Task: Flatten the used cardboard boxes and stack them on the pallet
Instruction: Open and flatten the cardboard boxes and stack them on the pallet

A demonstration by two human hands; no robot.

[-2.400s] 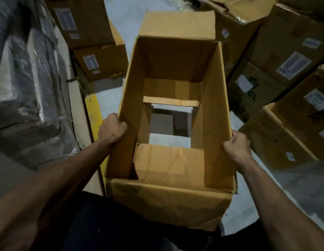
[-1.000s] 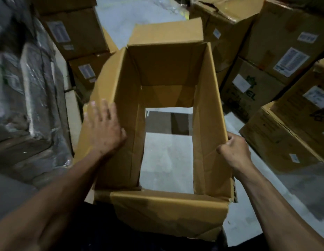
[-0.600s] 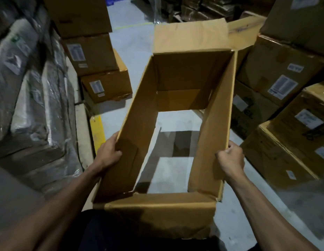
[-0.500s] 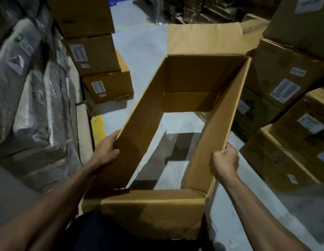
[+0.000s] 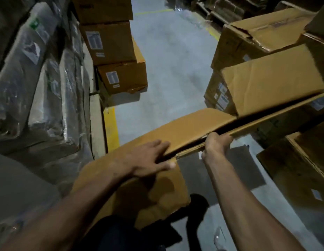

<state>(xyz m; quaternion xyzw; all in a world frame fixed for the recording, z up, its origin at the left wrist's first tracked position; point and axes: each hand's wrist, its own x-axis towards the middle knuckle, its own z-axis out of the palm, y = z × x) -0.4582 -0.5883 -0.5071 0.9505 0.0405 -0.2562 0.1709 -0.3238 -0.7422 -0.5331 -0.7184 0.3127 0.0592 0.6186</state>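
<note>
A brown cardboard box (image 5: 190,127) lies almost flat in front of me, its two long walls pressed close together and its far flap (image 5: 271,84) sticking up at the right. My left hand (image 5: 148,160) lies on the upper wall with fingers spread straight, pressing it down. My right hand (image 5: 216,144) grips the lower wall's edge at the thin gap between the walls. The near flap (image 5: 154,192) hangs down toward my legs. No pallet is plainly in view.
Stacked labelled cartons (image 5: 112,51) stand at the back left, beside plastic-wrapped goods (image 5: 39,78). More cartons (image 5: 262,33) crowd the right side, one open box (image 5: 306,160) near my right arm. Grey concrete floor (image 5: 172,60) with a yellow line (image 5: 111,127) runs between them.
The box was an open tube with both bottom flaps pushed out; it has now collapsed sideways to nearly flat. My left hand moved from gripping the left wall to pressing on top.
</note>
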